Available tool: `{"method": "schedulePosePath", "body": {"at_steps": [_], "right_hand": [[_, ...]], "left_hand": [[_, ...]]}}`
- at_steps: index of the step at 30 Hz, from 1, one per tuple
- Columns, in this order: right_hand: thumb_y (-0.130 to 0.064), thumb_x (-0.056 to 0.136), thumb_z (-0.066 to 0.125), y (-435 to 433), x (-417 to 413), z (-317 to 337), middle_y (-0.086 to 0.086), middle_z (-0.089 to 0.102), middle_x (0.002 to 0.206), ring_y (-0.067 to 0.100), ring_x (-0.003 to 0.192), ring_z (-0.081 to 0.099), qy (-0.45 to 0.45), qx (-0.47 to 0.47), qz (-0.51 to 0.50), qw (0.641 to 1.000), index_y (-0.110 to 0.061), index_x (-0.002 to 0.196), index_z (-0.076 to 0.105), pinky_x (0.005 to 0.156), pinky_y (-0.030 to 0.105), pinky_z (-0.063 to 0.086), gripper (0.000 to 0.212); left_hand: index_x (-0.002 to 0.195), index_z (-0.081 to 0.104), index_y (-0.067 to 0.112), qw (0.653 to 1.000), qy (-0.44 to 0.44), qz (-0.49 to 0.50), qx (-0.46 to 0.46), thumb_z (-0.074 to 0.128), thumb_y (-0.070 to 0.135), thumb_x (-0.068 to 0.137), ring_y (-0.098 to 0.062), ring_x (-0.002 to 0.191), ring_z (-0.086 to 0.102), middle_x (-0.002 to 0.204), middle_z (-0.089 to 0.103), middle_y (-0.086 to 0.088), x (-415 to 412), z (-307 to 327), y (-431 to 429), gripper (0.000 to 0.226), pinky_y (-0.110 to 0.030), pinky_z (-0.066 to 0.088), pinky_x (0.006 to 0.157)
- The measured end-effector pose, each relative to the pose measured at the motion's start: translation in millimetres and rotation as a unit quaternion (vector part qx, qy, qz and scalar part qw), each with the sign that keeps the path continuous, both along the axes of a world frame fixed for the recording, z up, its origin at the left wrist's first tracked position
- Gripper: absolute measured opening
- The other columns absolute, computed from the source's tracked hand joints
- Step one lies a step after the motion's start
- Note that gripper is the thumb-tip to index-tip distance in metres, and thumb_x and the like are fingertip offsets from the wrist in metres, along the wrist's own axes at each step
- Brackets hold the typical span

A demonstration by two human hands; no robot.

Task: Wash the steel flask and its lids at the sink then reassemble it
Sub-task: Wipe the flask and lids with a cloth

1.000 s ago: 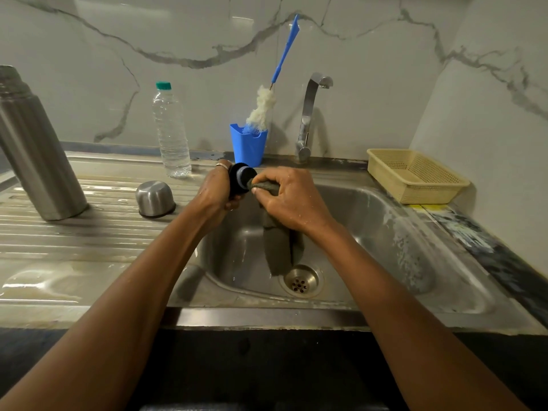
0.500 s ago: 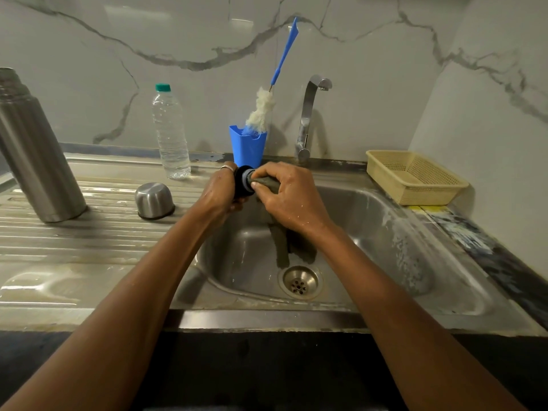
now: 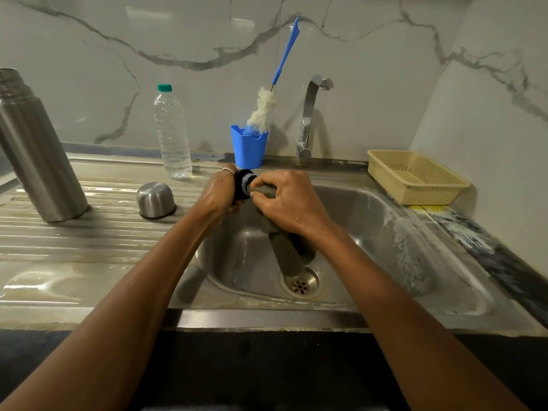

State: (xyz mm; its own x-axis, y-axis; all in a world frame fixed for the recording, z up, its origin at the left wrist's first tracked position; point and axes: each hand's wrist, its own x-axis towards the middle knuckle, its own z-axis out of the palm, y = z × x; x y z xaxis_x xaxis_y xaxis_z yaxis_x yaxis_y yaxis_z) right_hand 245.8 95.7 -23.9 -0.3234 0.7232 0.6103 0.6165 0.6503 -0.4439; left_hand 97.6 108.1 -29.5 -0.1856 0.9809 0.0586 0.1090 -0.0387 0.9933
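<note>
Nearest: two bare forearms reaching forward over the front rim of the steel sink (image 3: 267, 318). In the basin, round drain (image 3: 301, 283), partly covered by the hanging tail of a grey cloth (image 3: 286, 253).

Above the basin: right hand (image 3: 292, 203) clenched round the upper end of that cloth, pressing it against a black inner lid (image 3: 241, 185). Left hand (image 3: 218, 197), ring on one finger, grasping the same lid from the left, fingers curled round it. Lid held in the air over the far-left part of the basin, in contact with both hands.

On the ribbed drainboard (image 3: 74, 247) to the left: steel cup lid (image 3: 155, 200), mouth down, near the basin. Further left, steel flask (image 3: 35, 152) standing on its base, threaded neck showing, well apart from the hands.

Along the back ledge: clear water bottle (image 3: 172, 132) with green cap; blue cup (image 3: 249, 149) holding a white bottle brush (image 3: 262, 111) with blue handle; tap (image 3: 308, 120); at far right, cream basket (image 3: 415, 176)
</note>
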Motion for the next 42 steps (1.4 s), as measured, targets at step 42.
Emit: {"method": "schedulePosePath", "body": {"at_steps": [42], "right_hand": [[-0.017,0.089,0.075,11,4,-3,0.0,0.064,0.101,0.005,0.089,0.058,0.041,-0.004,-0.033,0.999,-0.012,0.104,0.078,0.077,0.005,0.041,0.015]], "left_hand": [[0.13,0.067,0.015,0.941,0.278,-0.013,0.191,0.088,0.011,0.074,-0.011,0.096,0.07,0.111,0.074,-0.002,-8,-18,9,0.059,-0.021,0.057,0.087]]}}
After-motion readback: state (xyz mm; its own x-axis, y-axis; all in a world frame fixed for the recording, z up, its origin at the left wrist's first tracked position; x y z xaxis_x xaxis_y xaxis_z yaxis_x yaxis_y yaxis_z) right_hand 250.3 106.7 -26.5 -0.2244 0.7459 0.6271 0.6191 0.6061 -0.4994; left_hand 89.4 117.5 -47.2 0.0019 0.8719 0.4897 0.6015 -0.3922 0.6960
